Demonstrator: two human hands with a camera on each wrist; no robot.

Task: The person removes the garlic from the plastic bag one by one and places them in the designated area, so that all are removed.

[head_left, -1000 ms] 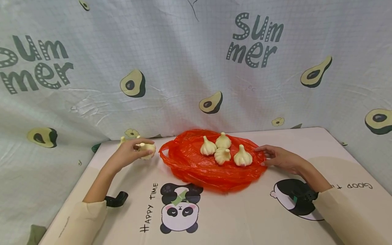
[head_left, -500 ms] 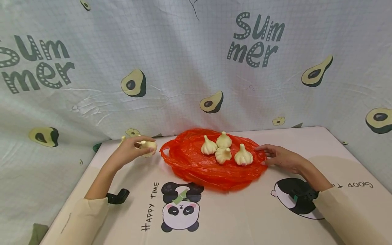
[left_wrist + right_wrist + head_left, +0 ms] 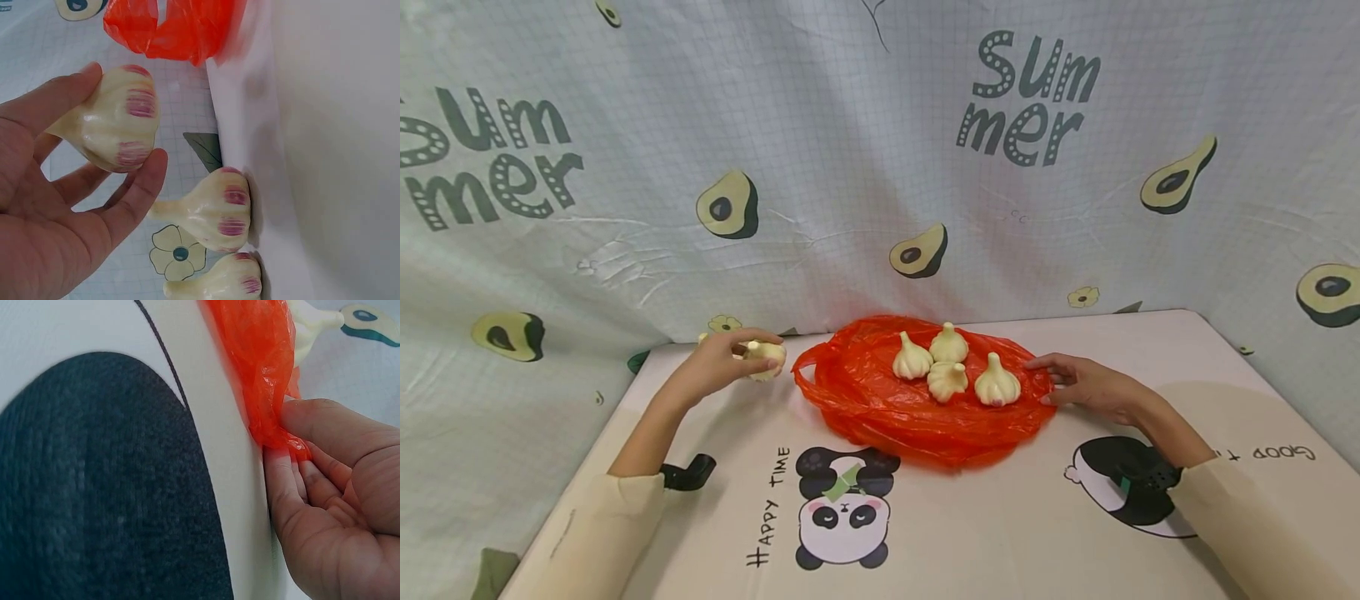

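My left hand (image 3: 711,367) holds a garlic bulb (image 3: 122,122) between thumb and fingertips at the left of the table, and in the left wrist view the bulb hangs clear of the tabletop. Two more garlic bulbs stand close by; one bulb (image 3: 219,209) shows whole there, while in the head view my hand mostly hides them. At the bag's right side, my right hand (image 3: 1093,390) pinches the edge of a red plastic bag (image 3: 880,408) between thumb and fingers. Several garlic bulbs sit in the spread bag, among them a bulb (image 3: 997,382) nearest my right hand.
A white cloth with avocado prints (image 3: 820,167) hangs right behind the table. The pale tabletop (image 3: 985,533) bears a printed panda (image 3: 842,525) in front of the bag. One loop handle (image 3: 805,372) of the bag points toward my left hand.
My left hand has moved slightly up and to the right with the garlic bulb in it. The right hand and the bag have stayed in place.
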